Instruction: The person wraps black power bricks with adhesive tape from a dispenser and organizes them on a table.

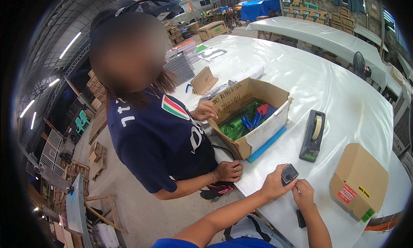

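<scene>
Over the near edge of the white table, my left hand [273, 183] grips a small dark boxy device with a square face, like an action camera [289, 173]. Close against the device's lower right corner is my right hand [304, 194], its fingers pinched together; what they hold, if anything, is hidden. A small black object [300, 218] lies on the table beside my right wrist. Farther off stands an open cardboard box [267, 135] with green mesh [234, 127] and blue-handled pliers [253, 120] inside. To its right sits a black tape dispenser [312, 136].
On my left a co-worker [159, 136] in a navy shirt stands at the table's edge, one hand near the box. A smaller brown carton [360, 179] sits at the right. The white-covered table [344, 106] stretches away; a black fan [360, 65] stands beyond.
</scene>
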A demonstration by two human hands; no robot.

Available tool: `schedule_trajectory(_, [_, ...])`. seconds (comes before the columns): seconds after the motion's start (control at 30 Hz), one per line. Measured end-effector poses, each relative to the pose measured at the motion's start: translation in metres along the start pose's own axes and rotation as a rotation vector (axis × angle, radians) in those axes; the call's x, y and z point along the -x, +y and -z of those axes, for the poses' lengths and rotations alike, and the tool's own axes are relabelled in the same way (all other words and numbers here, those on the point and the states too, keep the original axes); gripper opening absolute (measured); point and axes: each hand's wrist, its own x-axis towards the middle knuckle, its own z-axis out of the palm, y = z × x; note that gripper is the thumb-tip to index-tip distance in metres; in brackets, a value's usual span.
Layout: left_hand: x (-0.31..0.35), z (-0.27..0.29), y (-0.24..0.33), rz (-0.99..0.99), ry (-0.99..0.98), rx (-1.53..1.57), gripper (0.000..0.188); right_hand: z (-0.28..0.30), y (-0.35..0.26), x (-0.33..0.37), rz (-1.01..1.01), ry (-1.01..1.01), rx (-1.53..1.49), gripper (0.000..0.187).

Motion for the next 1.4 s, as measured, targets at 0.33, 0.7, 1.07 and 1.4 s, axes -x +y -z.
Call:
schedule_trajectory(0.33, [-0.001,-0.003,-0.002,-0.013,0.040,0.000,0.056,-0.002,0.000,0.003,-0.013,-0.085,0.096,0.013])
schedule_trajectory(0.7, [-0.002,-0.003,-0.003,-0.034,0.036,-0.011,0.058,-0.006,0.001,0.006,-0.094,-0.066,0.111,0.008])
schedule_trajectory(1.07, [0.000,-0.005,-0.001,-0.031,0.060,-0.004,0.057,-0.005,0.012,0.001,-0.070,-0.165,0.137,0.012])
schedule_trajectory(1.4, [-0.002,-0.012,-0.007,-0.053,0.017,0.016,0.056,0.026,-0.002,-0.016,-0.380,-0.133,-0.048,0.031])
